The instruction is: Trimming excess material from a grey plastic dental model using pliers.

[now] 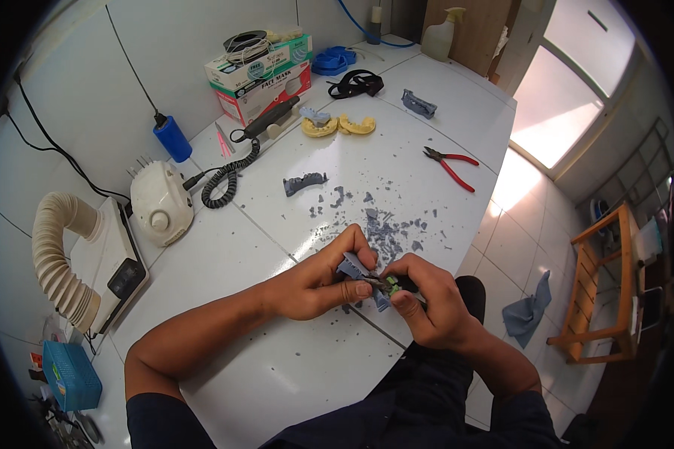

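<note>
My left hand (326, 277) grips a grey-blue moulded piece (352, 266) between thumb and fingers, low over the table's front right part. My right hand (434, 303) is closed on a small green-handled metal tool, apparently pliers or cutters (393, 284), whose metal end meets the piece; the exact contact is hidden by fingers. Grey fragments (386, 228) are scattered just beyond my hands. Another grey moulded piece (305, 183) lies farther left, a third (419, 105) at the back. Yellow dental models (356, 124) sit behind, and red-handled cutters (449, 168) lie to the right.
A white motor unit (161, 202) with a corded handpiece (269, 116) and a hose machine (82, 269) stand left. Boxes (258, 90), straps and a spray bottle (439, 37) line the back. Right of the table's edge are tiled floor, a cloth (524, 310) and a wooden rack (599, 284).
</note>
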